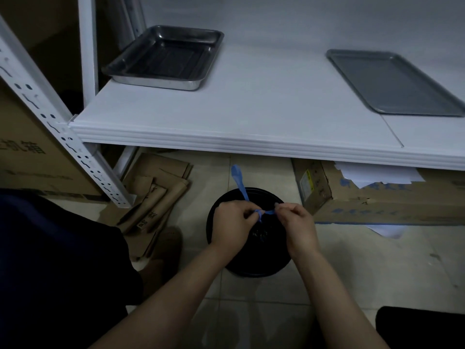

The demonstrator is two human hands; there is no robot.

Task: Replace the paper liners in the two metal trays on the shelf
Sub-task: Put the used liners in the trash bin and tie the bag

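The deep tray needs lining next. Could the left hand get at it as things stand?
Probably not right away: the left hand is pinching the blue tie over the black bin. Once it lets go, likely yes; the deep tray lies open on the shelf, nothing before it.

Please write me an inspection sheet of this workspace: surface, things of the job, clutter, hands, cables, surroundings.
Surface: white shelf, carries both trays.
Job's things: deep metal tray at left, flat metal tray at right, no liner visible in either; white paper sheets on the cardboard box below.
Clutter: flattened cardboard on the tiled floor.
Hands: left hand and right hand each pinch the blue drawstring over the black bin.
Cables: nothing seen.
Surroundings: large brown carton left of the shelf; dim light.
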